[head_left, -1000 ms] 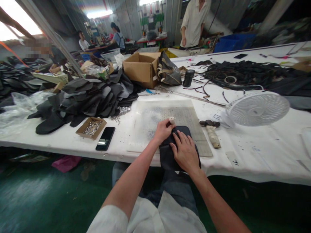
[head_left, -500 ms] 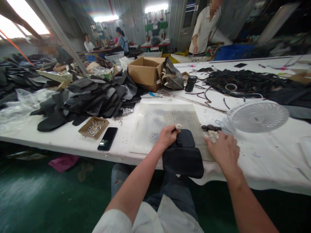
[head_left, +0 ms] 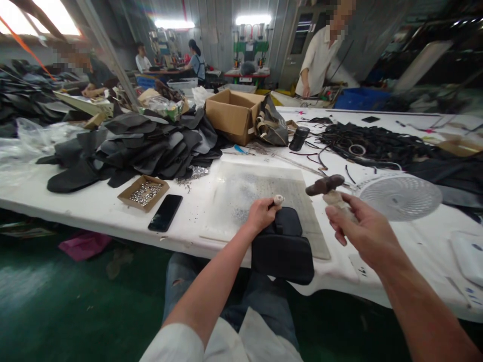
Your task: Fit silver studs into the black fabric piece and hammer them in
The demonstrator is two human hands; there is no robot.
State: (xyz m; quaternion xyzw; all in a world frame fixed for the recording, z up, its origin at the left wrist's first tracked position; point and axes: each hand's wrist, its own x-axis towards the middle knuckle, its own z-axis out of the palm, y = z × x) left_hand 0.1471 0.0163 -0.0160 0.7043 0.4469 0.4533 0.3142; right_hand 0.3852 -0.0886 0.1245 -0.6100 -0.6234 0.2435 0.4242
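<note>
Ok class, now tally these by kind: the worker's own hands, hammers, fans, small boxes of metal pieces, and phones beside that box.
Hands: 2 (left hand, right hand)
Hammer: 1
Fan: 1
Small box of metal pieces: 1
Phone: 1
Total: 6

From the left hand (head_left: 261, 214), free board (head_left: 229, 200) stretches from nine to twelve o'clock; the hammer (head_left: 326, 185) blocks two to three, the black piece (head_left: 283, 259) five.

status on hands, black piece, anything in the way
Left hand holds white cylinder. Right hand holds hammer. Black piece partly on board. Fan near hammer.
</note>
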